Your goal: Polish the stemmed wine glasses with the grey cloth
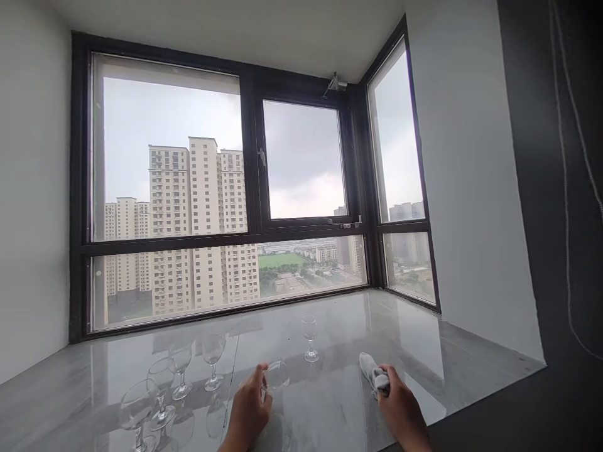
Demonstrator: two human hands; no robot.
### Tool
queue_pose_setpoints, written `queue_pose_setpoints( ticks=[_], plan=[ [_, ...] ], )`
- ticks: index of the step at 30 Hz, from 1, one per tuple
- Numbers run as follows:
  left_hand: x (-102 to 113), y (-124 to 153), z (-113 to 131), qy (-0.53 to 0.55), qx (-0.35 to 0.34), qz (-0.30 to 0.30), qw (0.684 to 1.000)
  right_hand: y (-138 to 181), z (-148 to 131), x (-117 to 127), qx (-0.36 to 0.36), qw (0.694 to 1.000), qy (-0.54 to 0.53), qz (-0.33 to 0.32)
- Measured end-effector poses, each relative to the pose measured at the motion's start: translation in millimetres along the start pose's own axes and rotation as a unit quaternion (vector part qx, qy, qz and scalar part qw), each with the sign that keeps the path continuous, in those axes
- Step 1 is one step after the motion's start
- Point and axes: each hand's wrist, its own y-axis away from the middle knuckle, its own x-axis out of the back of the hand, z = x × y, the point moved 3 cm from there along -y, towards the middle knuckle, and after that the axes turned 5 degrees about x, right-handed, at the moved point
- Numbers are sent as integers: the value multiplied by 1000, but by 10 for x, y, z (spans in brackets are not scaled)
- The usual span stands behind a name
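My left hand [251, 402] is closed around a wine glass [277, 375], tilted so its bowl points to the right above the sill; the fingers hide its stem and base. In my right hand [398, 402] is a bunched grey-white cloth [374, 371], with one end sticking out to the upper left. A single wine glass [309, 339] stands upright on the sill between and beyond my hands. To the left, several more clear wine glasses [161, 392] stand upright in a loose group, the closest one [136, 408] cut by the bottom edge of the picture.
The glossy grey marble windowsill [339, 402] reflects light from the windows. A dark-framed window [254, 188] with a handle closes off the back. A white side wall [471, 188] rises at right, and a pale cord [565, 188] hangs beyond it.
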Motion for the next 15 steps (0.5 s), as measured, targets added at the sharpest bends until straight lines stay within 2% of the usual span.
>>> queue_pose_setpoints(
  ticks=[5, 15],
  plan=[
    [-6, -10, -8, 4, 8, -7, 1000, -5, -4, 5, 10, 1000, 4, 18],
    [-6, -8, -4, 7, 4, -2, 1000, 2, 59, -34, 10, 1000, -12, 3]
  ],
)
